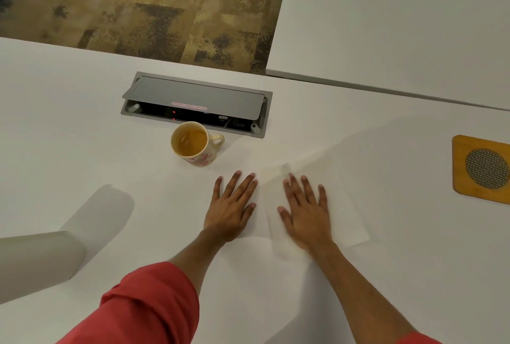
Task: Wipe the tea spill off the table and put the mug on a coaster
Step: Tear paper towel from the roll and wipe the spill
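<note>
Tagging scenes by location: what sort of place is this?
Likely an office or meeting room. The white table has a built-in power and charging box with a flip lid, a second white table butts against it, and the floor is patterned carpet.

There is one camera, worn on the person's head. It looks forward and down at the white worktop [82, 123] from above. It is close: both arms come in from the bottom edge and the fingers [242, 183] sit near the middle of the picture. The lens is wide, so straight edges bend a little near the sides. Beyond the fingers the view takes in a grey box [197, 103] set into the worktop, and past that some brown carpet [138, 7] at the top. Far to the right of the fingers, the picture's edge cuts off a wooden coaster [481, 168]. There is no second view to share anything with.
</note>
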